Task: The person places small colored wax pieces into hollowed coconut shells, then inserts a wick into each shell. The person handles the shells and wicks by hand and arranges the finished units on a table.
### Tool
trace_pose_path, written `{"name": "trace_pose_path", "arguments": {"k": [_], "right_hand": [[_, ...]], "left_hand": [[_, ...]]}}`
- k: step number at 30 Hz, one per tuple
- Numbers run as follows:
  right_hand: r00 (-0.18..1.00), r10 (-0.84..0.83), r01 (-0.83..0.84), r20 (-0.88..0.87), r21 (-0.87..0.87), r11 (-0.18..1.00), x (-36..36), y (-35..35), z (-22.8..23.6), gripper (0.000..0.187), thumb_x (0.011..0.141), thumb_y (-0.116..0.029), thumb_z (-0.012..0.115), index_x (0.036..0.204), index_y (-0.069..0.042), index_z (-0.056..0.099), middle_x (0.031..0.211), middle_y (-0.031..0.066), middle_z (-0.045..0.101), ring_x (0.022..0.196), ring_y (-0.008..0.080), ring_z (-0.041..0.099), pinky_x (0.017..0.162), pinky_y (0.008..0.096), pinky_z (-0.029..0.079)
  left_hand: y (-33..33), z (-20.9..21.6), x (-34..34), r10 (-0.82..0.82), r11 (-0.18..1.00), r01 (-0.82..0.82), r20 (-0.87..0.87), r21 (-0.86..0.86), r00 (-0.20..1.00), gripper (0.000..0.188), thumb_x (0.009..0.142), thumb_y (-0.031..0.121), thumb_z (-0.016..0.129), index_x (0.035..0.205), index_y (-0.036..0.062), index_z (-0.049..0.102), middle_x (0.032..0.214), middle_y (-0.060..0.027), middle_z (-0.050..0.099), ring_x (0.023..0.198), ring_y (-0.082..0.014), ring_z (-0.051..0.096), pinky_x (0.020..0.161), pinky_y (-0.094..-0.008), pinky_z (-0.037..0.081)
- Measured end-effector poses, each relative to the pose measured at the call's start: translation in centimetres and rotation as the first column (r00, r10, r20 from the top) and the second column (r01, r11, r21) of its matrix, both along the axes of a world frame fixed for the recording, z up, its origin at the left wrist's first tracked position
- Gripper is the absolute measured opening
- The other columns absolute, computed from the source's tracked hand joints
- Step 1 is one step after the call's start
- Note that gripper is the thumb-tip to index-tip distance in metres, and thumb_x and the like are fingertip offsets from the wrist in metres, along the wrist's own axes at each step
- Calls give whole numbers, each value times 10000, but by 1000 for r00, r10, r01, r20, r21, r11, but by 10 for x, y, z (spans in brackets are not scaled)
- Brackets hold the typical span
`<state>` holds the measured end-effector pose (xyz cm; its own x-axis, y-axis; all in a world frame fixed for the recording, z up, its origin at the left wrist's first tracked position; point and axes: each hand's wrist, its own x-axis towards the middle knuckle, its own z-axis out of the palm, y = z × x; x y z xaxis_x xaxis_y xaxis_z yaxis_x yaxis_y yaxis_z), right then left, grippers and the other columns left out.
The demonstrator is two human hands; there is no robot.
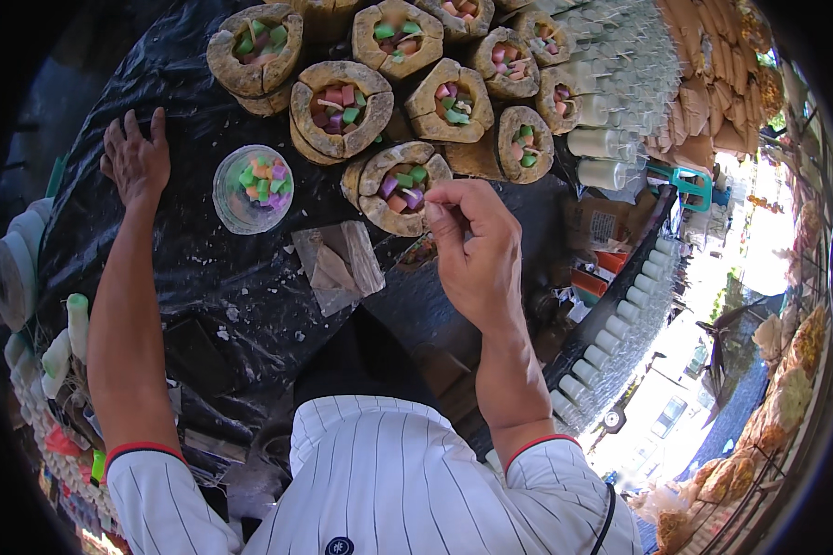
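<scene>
My right hand (477,245) is at the nearest hollow, wood-like holder (370,187), thumb and forefinger pinched beside its right rim. Whatever the fingertips hold, if anything, is too small to make out. Purple, green and orange chunks (403,185) fill the holder's hollow. To the left, my left hand (137,157) rests with spread fingers over the black plastic sheet (93,208), holding nothing. Between my hands stands a clear plastic tub (230,220) with more coloured chunks (266,182) in it.
Several similar filled holders (305,116) crowd the far side. Rows of clear glasses with white contents (602,143) stand at the far right, brown paper-like bundles (703,83) beyond them. A flat greyish packet (338,266) lies near me. White rolls (14,277) line the left edge.
</scene>
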<state>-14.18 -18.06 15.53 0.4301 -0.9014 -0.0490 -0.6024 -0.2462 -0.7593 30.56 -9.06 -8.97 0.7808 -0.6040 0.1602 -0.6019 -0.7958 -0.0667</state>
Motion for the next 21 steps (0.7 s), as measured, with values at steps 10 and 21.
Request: {"name": "trace_pose_path", "arguments": {"k": [10,21], "right_hand": [[979,-123,55,164,367,928,-24,17,0,122,1093,-71,706,1159,18,757,842,-9,695,698,41,589,624,220,483],[990,-36,23,133,98,995,-16,14,2,155,1068,-22,715,1201,10,788,890,34,718,711,96,636,656,262,519]], "left_hand": [[-4,-1,-1,18,999,-17,-10,35,1000,809,1116,724,394,1659,135,505,1741,-156,419,1662,-315,296,1326,-553,202],[0,14,-11,3,999,-2,-19,34,1000,747,1131,672,424,1618,115,529,1708,-168,440,1629,-333,339,1299,-573,249]]}}
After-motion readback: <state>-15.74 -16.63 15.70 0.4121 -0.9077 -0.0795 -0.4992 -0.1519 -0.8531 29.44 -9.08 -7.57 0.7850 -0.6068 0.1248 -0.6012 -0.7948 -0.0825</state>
